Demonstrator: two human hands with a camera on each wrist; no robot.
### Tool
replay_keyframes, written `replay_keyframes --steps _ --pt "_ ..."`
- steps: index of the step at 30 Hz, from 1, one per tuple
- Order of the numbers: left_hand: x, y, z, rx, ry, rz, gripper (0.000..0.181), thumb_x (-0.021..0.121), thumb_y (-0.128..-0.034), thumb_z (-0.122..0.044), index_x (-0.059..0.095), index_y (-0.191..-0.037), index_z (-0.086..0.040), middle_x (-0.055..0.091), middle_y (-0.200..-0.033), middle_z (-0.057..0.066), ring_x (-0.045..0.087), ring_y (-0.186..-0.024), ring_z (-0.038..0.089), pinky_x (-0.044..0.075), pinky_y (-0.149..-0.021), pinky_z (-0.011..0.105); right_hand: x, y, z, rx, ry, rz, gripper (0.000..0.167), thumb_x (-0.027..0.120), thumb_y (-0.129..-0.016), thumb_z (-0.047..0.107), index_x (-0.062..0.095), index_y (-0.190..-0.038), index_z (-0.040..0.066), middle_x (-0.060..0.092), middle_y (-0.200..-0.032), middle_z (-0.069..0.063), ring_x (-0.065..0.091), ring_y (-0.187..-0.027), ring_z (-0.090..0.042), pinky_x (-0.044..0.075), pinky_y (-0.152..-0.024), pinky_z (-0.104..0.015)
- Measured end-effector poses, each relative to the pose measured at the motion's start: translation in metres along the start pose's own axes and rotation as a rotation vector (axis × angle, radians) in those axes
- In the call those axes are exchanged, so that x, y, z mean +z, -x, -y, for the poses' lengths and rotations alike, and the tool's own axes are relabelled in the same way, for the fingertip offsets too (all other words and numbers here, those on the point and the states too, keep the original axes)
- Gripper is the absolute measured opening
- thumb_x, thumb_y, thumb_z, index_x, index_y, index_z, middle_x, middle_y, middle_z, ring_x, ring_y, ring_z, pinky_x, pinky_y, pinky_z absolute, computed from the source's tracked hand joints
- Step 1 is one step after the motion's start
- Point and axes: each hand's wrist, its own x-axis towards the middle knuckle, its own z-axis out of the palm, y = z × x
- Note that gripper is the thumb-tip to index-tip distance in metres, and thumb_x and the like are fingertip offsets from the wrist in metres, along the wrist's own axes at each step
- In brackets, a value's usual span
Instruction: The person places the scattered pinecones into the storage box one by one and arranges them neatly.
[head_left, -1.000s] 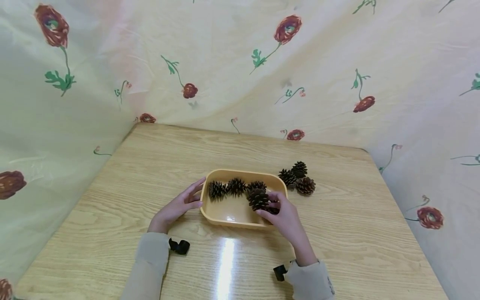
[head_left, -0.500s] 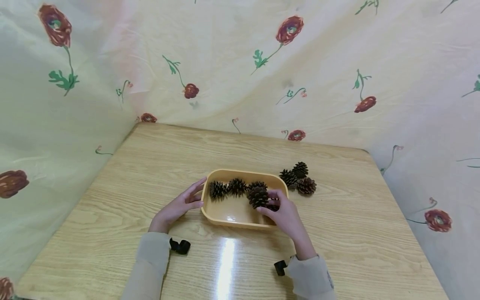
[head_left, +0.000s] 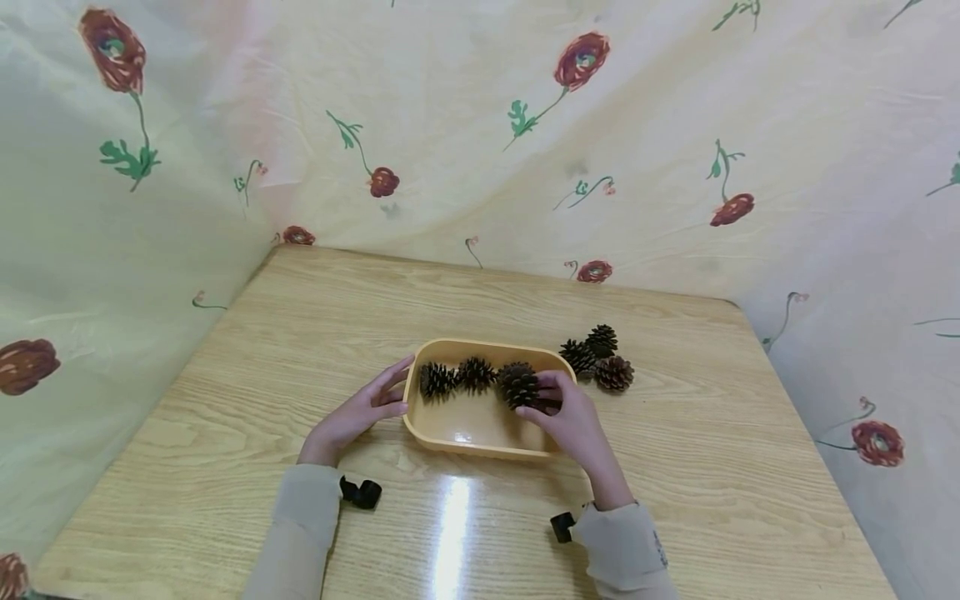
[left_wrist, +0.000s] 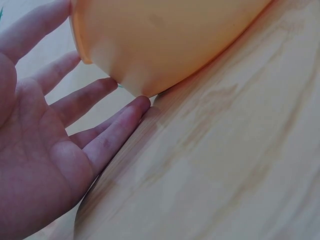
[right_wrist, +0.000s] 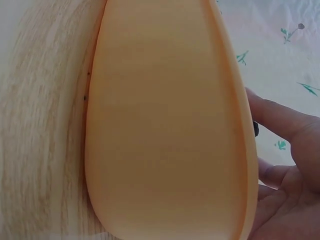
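Note:
A yellow-orange plastic box (head_left: pixel 480 451) with rounded corners sits on the table. Fingers of my left hand (head_left: pixel 363 414) rest spread against its left end; the left wrist view shows the fingertips at the box's outer wall (left_wrist: pixel 165 40). Inside the right part of the box, my right hand (head_left: pixel 567 422) grips a brown pine cone (head_left: pixel 517 385) between thumb and fingers. Two more pine cones, one at the left end (head_left: pixel 437 381) and another beside it (head_left: pixel 476 375), lie along the back wall. In the right wrist view the box wall (right_wrist: pixel 165 125) hides most of my right hand (right_wrist: pixel 295 170).
Behind the box's right corner, on the wooden table (head_left: pixel 712 433), three pine cones (head_left: pixel 614 375) lie clustered. A floral curtain (head_left: pixel 450 125) hangs along the table's far edge and sides. Black wrist cameras (head_left: pixel 362 492) stick out at both cuffs.
My right hand has moved slightly toward the back of the box with its pine cone, which now covers the cone behind it. The left hand has stayed at the box's end.

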Motion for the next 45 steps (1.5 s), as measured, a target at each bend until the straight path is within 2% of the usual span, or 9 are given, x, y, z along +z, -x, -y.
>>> replay_keyframes --steps 10,29,36,45 --pt "0.0 0.001 0.003 0.001 -0.004 -0.005 0.072 0.055 -0.0981 -0.012 0.016 -0.156 -0.029 0.016 -0.162 0.015 0.027 -0.144 0.043 0.023 -0.116 0.059 0.007 0.001 -0.002 0.003 -0.016 0.013 0.058 0.078 -0.081 0.016 0.05 -0.13 0.001 0.059 -0.124 -0.02 0.057 -0.116 -0.033 0.05 -0.1 -0.044" --pt "0.0 -0.001 0.005 0.002 0.003 0.006 0.073 0.056 -0.0978 -0.014 0.016 -0.156 -0.03 0.016 -0.162 0.014 0.026 -0.144 0.042 0.023 -0.117 0.058 0.016 0.006 0.017 -0.062 0.022 0.015 0.057 0.079 -0.08 0.019 0.053 -0.129 0.004 0.063 -0.119 -0.016 0.063 -0.109 -0.029 0.053 -0.096 -0.041" --pt "0.0 -0.001 0.005 0.012 0.003 0.007 0.073 0.057 -0.0976 -0.014 0.016 -0.156 -0.029 0.017 -0.162 0.014 0.028 -0.144 0.043 0.024 -0.116 0.058 0.022 0.005 0.02 -0.063 0.013 0.021 0.055 0.08 -0.08 0.016 0.054 -0.127 0.005 0.062 -0.12 -0.016 0.063 -0.11 -0.03 0.052 -0.097 -0.042" --pt "0.0 -0.001 0.005 -0.007 -0.005 -0.002 0.073 0.058 -0.0972 -0.016 0.017 -0.156 -0.031 0.016 -0.162 0.013 0.026 -0.145 0.042 0.022 -0.117 0.057 0.032 0.005 0.021 -0.046 -0.015 0.033 0.056 0.081 -0.078 0.015 0.054 -0.126 0.005 0.063 -0.119 -0.014 0.062 -0.109 -0.028 0.051 -0.099 -0.041"
